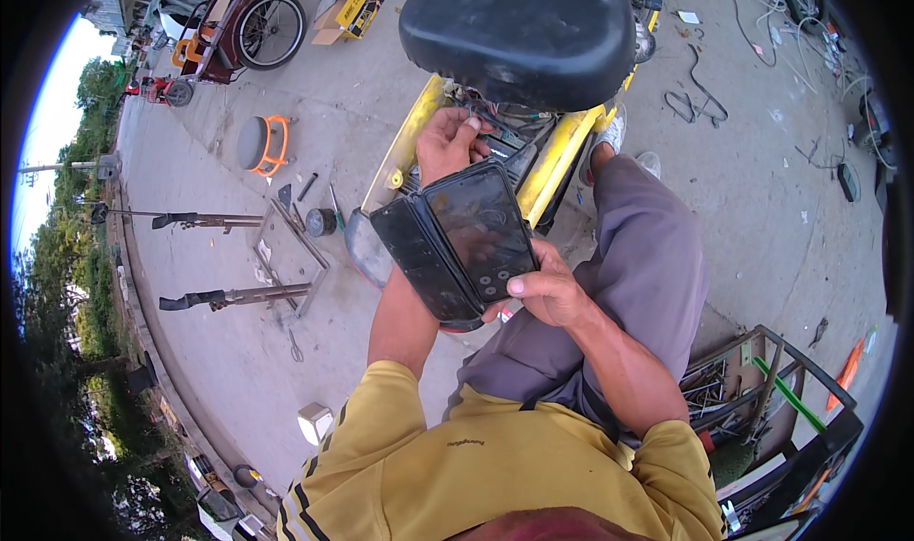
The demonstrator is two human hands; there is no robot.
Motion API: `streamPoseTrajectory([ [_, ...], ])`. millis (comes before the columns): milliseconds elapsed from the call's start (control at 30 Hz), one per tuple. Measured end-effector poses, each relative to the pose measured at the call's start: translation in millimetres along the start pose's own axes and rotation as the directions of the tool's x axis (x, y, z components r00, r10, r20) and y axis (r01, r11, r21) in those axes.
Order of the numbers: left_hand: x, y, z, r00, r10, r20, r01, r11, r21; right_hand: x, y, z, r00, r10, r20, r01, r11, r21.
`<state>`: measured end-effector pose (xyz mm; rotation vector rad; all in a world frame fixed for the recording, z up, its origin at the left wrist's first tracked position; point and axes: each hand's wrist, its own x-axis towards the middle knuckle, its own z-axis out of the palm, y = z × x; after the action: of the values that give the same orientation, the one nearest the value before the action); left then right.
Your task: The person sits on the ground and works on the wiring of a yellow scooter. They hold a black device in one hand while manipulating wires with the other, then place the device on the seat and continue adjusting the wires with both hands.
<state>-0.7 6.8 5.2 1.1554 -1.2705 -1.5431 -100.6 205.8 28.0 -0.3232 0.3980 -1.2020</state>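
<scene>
In my right hand is a black smartphone in an open flip case, its screen dark and reflective, my thumb on its lower edge. Beyond it, my left hand reaches into the yellow vehicle frame, its thumb and fingers pinched together among thin wires. Whatever those fingertips hold is too small to make out. Above the wiring stands a raised black seat. The phone hides part of the left forearm and the frame's near end.
A round stool with orange legs stands left, near a black tape roll and hand tools. A metal frame with handles lies beside them. Toolbox lower right; cable on the ground; cardboard box and cart far left.
</scene>
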Motion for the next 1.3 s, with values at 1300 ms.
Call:
streamPoseTrajectory([
  [1300, 0.0, -0.2, -4.9, 0.998, 0.004, 0.059, -0.005, 1.0, 0.007, -0.6, 1.8, -1.8, 1.0, -0.008, 0.005, 0.008, 1.0, 0.0],
])
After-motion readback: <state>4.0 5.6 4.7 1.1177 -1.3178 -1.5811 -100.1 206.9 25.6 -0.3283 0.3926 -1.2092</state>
